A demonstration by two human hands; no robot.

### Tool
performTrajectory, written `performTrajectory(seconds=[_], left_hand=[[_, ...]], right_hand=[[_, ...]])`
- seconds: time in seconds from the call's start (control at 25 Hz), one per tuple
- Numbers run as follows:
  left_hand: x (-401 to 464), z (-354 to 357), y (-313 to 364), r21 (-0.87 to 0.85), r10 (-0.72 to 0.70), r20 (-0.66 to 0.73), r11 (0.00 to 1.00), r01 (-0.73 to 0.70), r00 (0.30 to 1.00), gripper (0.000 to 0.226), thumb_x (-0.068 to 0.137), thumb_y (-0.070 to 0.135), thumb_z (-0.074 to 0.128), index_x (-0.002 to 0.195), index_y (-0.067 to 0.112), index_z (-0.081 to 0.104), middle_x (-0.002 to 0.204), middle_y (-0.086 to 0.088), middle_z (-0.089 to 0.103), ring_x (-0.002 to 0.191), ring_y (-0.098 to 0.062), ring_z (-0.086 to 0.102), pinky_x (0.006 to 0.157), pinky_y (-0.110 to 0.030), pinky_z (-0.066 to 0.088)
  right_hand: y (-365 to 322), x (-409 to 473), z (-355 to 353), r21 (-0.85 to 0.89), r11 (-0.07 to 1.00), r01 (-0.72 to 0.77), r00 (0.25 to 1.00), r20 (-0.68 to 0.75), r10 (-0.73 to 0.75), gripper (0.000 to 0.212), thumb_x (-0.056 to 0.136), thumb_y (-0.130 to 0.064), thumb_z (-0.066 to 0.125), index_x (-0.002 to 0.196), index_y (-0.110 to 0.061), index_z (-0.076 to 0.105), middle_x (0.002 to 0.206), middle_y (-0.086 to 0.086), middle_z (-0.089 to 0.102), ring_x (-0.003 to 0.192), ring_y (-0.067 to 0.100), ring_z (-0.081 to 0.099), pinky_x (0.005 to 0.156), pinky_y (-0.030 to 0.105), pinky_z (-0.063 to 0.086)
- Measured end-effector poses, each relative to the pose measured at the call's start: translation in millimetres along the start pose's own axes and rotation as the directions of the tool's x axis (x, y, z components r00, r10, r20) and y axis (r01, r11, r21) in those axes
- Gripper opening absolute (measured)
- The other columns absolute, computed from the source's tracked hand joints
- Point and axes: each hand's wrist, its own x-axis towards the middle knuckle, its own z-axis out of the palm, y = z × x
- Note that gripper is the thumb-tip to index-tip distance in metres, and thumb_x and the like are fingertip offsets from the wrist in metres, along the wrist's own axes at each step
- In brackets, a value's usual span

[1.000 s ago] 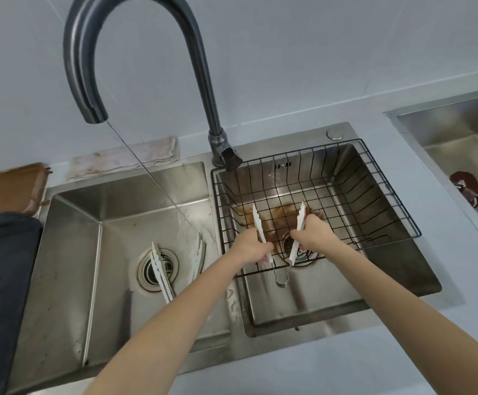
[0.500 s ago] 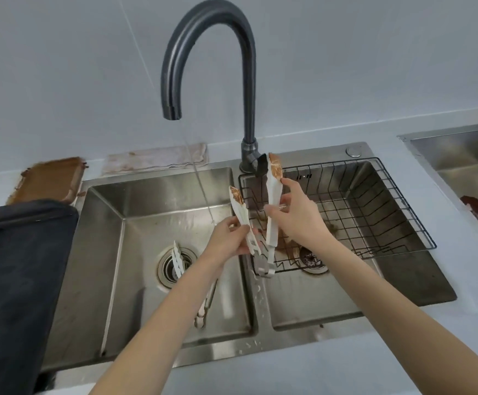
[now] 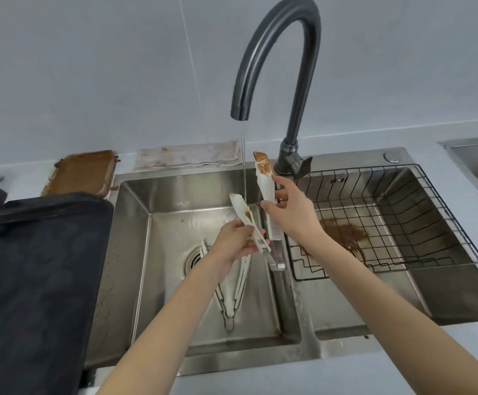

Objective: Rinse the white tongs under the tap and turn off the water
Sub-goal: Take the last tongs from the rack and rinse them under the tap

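Over the left basin (image 3: 175,212) of the steel double sink, both hands hold the white tongs (image 3: 264,192) with the arms spread and the brown-stained tips pointing up. Left hand (image 3: 233,240) has its grip curled round the lower arm of the tongs, near the hinge end; right hand (image 3: 292,212) pinches the taller arm between thumb and fingers. Between the two grips a thin stream of water (image 3: 242,166) falls from the dark gooseneck tap (image 3: 277,52), passing between the two tips. Below the left grip a second pair of tongs (image 3: 232,297) lies on the basin floor by the drain. Right of the right grip a black wire basket (image 3: 420,223) sits in the other basin over a brown stain.
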Motion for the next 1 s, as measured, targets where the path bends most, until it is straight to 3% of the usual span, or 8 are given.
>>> performTrajectory(seconds=[0.2, 0.44, 0.6, 0.68, 0.76, 0.84, 1.0], left_hand=[[17.8, -9.0, -2.9, -0.068, -0.048, 0.027, 0.996, 0.05, 0.998, 0.037, 0.095, 0.0, 0.038, 0.131, -0.007, 0.043, 0.085, -0.009, 0.062, 0.046, -0.007, 0.068, 0.049, -0.016, 0.056], [24.4, -10.8, -8.3, -0.219, -0.117, 0.045, 0.968, 0.124, 0.992, 0.013, 0.095, 0.001, 0.04, 0.106, 0.002, 0.046, 0.08, -0.009, 0.062, 0.045, -0.009, 0.067, 0.048, -0.018, 0.056], [29.5, -11.2, -9.6, -0.349, -0.178, 0.051, 0.919, 0.185, 0.983, 0.016, 0.093, 0.002, 0.043, 0.108, 0.003, 0.047, 0.081, -0.01, 0.063, 0.047, -0.013, 0.069, 0.048, -0.022, 0.058], [34.9, -11.1, -5.6, -0.447, -0.205, 0.05, 0.871, 0.206, 0.977, 0.01, 0.092, 0.001, 0.043, 0.099, 0.004, 0.05, 0.081, -0.012, 0.061, 0.045, -0.015, 0.069, 0.048, -0.027, 0.058], [40.5, -11.2, -1.7, -0.514, -0.211, 0.034, 0.834, 0.198, 0.977, 0.012, 0.093, 0.0, 0.042, 0.089, 0.006, 0.052, 0.08, -0.011, 0.059, 0.044, -0.015, 0.068, 0.057, -0.035, 0.06], [46.3, -11.4, 1.5, -0.535, -0.199, 0.01, 0.827, 0.173, 0.98, 0.013, 0.093, -0.001, 0.041, 0.092, 0.005, 0.052, 0.08, -0.011, 0.059, 0.046, -0.015, 0.068, 0.064, -0.037, 0.059], [48.6, -6.8, 9.8, -0.527, -0.204, 0.002, 0.832, 0.175, 0.979, 0.016, 0.095, 0.002, 0.039, 0.088, 0.006, 0.052, 0.081, -0.011, 0.058, 0.068, -0.02, 0.063, 0.081, -0.037, 0.049]], right_hand=[[1.0, 17.3, 9.1, -0.057, 0.997, -0.042, 0.999, 0.016, 0.043, 0.057, 0.09, -0.022, 0.057, 0.142, -0.019, 0.035, 0.125, 0.005, 0.059, 0.088, 0.01, 0.051, 0.075, 0.022, 0.037], [4.4, 32.5, 15.8, -0.09, 0.993, -0.069, 0.995, 0.069, 0.076, 0.054, 0.09, -0.021, 0.055, 0.141, -0.018, 0.038, 0.127, 0.005, 0.059, 0.09, 0.01, 0.051, 0.075, 0.021, 0.039], [1.4, 37.3, 17.5, -0.116, 0.992, -0.049, 0.994, 0.088, 0.06, 0.053, 0.091, -0.021, 0.054, 0.142, -0.018, 0.039, 0.128, 0.005, 0.06, 0.092, 0.008, 0.048, 0.079, 0.02, 0.036], [-1.2, 38.3, 16.8, -0.113, 0.993, -0.036, 0.995, 0.084, 0.046, 0.053, 0.091, -0.02, 0.054, 0.142, -0.018, 0.039, 0.127, 0.004, 0.061, 0.091, 0.008, 0.048, 0.079, 0.019, 0.035], [-3.5, 38.7, 15.2, -0.108, 0.994, -0.022, 0.996, 0.082, 0.03, 0.053, 0.091, -0.019, 0.054, 0.141, -0.018, 0.039, 0.126, 0.003, 0.062, 0.089, 0.007, 0.048, 0.077, 0.018, 0.036], [-4.8, 39.2, 13.4, -0.109, 0.994, -0.007, 0.997, 0.076, 0.015, 0.053, 0.09, -0.019, 0.055, 0.141, -0.019, 0.039, 0.125, 0.003, 0.062, 0.087, 0.007, 0.049, 0.073, 0.016, 0.038], [-3.4, 40.0, 10.8, -0.124, 0.992, 0.016, 0.998, 0.056, -0.009, 0.053, 0.09, -0.02, 0.055, 0.141, -0.021, 0.04, 0.12, 0.003, 0.064, 0.068, 0.0, 0.051, 0.059, 0.009, 0.038]])
